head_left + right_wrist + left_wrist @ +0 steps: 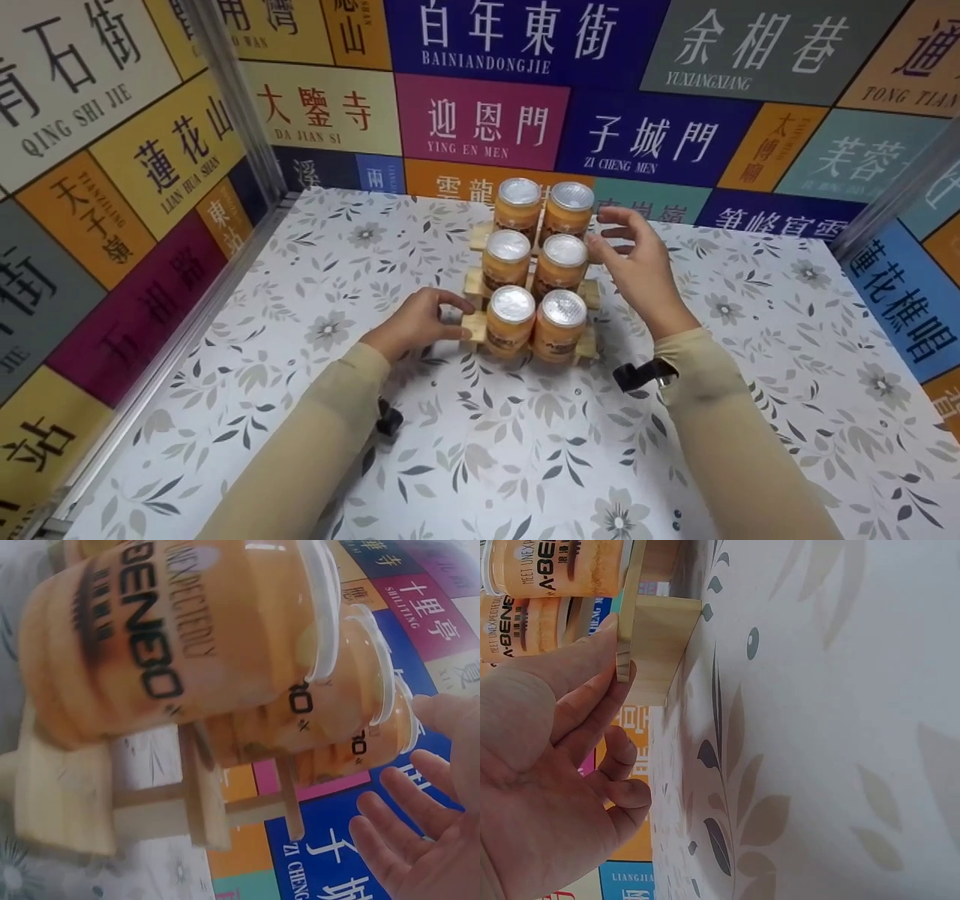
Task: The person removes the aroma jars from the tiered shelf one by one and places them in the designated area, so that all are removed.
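Observation:
Six-pack style rows of orange cans with silver lids, two to a row, sit on a stepped wooden rack in the head view. The nearest pair is a left can and a right can. My left hand pinches the left end of the rack's front board, thumb on one face and fingers on the other, as the left wrist view shows. My right hand is beside the back right can, its fingers loosely bent and apart, holding nothing. Dark printed lettering marks the cans.
A white tablecloth with grey leaves and flowers lies under the rack. Behind it and along the sides stand wall panels with colourful blocks of Chinese place names. Black straps are on both wrists.

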`<control>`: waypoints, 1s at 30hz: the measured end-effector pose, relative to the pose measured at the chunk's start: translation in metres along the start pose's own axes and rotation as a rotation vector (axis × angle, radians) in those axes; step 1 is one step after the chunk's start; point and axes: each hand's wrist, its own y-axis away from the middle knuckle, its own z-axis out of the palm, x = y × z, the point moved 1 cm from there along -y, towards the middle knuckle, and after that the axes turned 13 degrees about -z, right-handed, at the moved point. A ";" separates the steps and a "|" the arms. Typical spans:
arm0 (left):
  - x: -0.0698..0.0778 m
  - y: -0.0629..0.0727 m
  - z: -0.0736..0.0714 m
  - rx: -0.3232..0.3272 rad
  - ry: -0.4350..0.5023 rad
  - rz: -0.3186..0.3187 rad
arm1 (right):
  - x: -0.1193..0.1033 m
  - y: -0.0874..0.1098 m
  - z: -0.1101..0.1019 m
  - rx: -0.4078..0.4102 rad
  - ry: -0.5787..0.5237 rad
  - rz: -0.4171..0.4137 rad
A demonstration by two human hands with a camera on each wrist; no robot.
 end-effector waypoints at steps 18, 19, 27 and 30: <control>0.003 -0.003 0.008 -0.026 0.022 -0.037 | 0.004 -0.029 0.011 0.041 -0.010 0.048; 0.002 -0.002 0.008 -0.025 0.027 -0.040 | 0.005 -0.031 0.013 0.042 -0.021 0.056; -0.001 0.002 0.003 -0.016 0.027 -0.061 | 0.005 -0.041 0.024 0.058 -0.065 0.088; 0.000 0.002 0.001 -0.015 0.020 -0.065 | 0.005 -0.042 0.025 0.076 -0.071 0.083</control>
